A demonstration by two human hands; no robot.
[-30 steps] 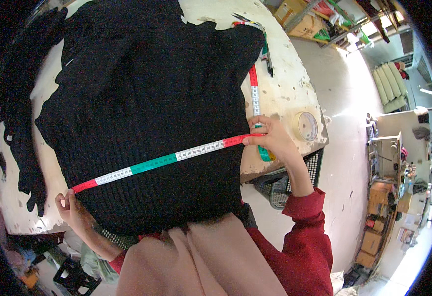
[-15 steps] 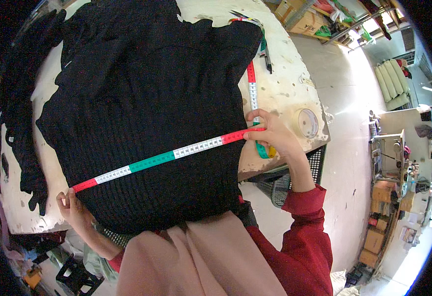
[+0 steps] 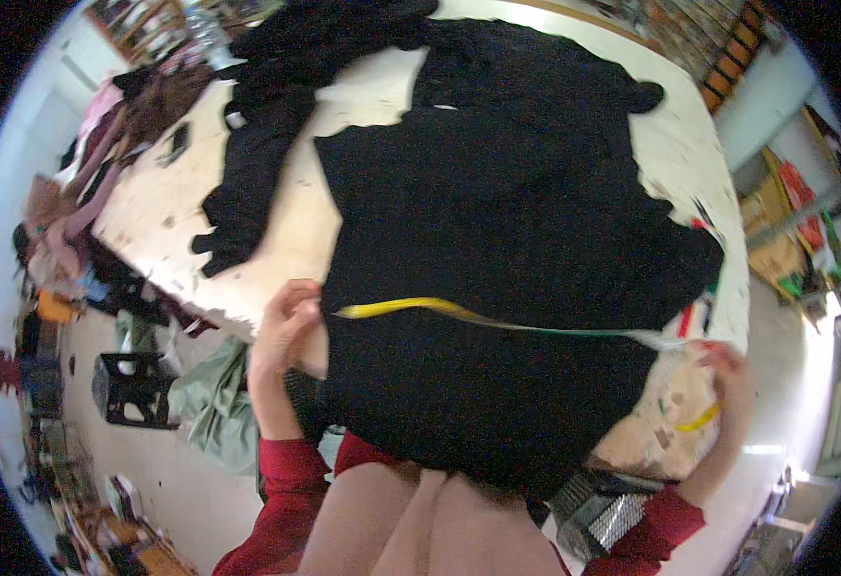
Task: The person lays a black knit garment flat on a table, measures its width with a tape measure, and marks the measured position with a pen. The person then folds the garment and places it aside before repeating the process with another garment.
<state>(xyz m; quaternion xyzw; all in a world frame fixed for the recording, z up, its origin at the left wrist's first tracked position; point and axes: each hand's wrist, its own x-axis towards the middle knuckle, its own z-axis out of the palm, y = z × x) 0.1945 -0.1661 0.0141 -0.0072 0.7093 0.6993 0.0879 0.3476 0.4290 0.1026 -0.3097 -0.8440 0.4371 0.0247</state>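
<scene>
Tape point(image 3: 411, 304): likely light, limp; pinch at ends.
Cloth point(image 3: 497, 230): likely soft.
Left hand point(image 3: 281, 331): beside tape tip, grip unclear.
Right hand point(image 3: 727, 367): holding tape, blurred.

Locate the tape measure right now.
In the head view, the tape measure spans the centre, lying across the black fabric from just beside the left hand to the blurred right hand.

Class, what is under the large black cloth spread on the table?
A pale, stained tabletop shows on both sides of the large black cloth; whatever lies directly beneath it is covered.
</scene>
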